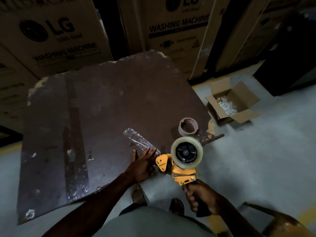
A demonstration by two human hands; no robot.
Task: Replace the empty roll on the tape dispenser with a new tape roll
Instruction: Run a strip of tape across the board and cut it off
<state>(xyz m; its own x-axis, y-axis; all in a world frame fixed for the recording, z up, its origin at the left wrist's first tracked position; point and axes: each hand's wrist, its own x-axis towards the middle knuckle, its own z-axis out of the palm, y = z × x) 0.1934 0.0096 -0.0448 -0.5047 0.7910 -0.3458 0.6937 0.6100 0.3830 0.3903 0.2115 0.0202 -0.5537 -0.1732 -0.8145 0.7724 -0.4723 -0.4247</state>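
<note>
Right at the table (102,103) corner, right hand (202,197) grips dispenser (179,170); left hand (143,164) fingers splayed.

bare forearms, light grey shirt (153,224), no sleeves showing.

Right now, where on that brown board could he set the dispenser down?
The board is bare across its middle and far side, toward the cartons. Its near right corner is crowded: the empty core, a strip of clear film, the left hand, and the dispenser itself, with its new roll, gripped by the right hand.
</note>
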